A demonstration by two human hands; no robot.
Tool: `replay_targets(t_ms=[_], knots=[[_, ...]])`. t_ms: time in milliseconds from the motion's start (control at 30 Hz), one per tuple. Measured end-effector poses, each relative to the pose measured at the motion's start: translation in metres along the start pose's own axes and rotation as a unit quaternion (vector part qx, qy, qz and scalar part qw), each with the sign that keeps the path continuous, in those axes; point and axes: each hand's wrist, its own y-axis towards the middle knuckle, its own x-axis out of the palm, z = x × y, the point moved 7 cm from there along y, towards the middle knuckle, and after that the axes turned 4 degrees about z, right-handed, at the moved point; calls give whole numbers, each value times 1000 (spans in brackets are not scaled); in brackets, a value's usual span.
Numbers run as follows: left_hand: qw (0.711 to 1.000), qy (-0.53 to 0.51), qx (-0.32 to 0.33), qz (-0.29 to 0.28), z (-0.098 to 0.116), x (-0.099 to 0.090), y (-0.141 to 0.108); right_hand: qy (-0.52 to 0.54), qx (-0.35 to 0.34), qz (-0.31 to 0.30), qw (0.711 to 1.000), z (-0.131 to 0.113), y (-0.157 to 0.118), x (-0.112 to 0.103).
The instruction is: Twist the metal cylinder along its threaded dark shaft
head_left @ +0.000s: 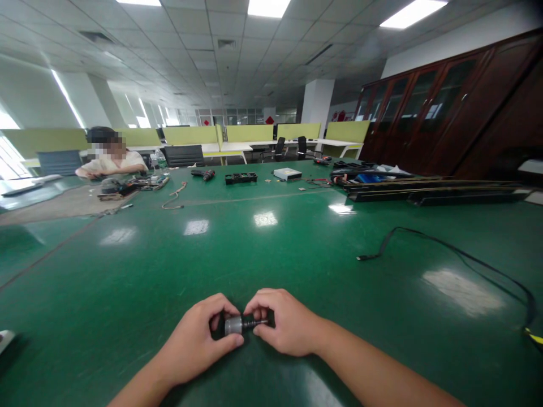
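Observation:
A small grey metal cylinder (233, 325) with a dark ridged shaft lies level between my hands, low in the middle of the head view. My left hand (197, 333) has its thumb and fingers closed round the wide cylinder end. On the other side, my right hand (286, 322) pinches the thin shaft end between thumb and fingers. Some of the fingertips on the far side of the part are hidden.
The green table (203, 249) spans the view. A black cable (449, 246) curves at the right. Farther back are a drill (204, 174), a black tray (241, 178), a silver box (287, 173) and black rails (424, 189). Another person (112, 155) sits at the far left.

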Motion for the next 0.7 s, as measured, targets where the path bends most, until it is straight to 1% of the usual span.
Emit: replay_targets(t_ms=[133, 333, 533, 700], knots=[[1000, -17, -3, -2, 1, -1, -1, -3, 10, -5, 1000, 2, 0, 0], [1000, 9, -9, -3, 2, -1, -1, -4, 25, -9, 1000, 1, 0, 0], [1000, 12, -17, -6, 2, -1, 0, -22, 9, -16, 1000, -1, 0, 1], [1000, 13, -11, -3, 1, 0, 1, -35, -3, -19, 999, -1, 1, 3]])
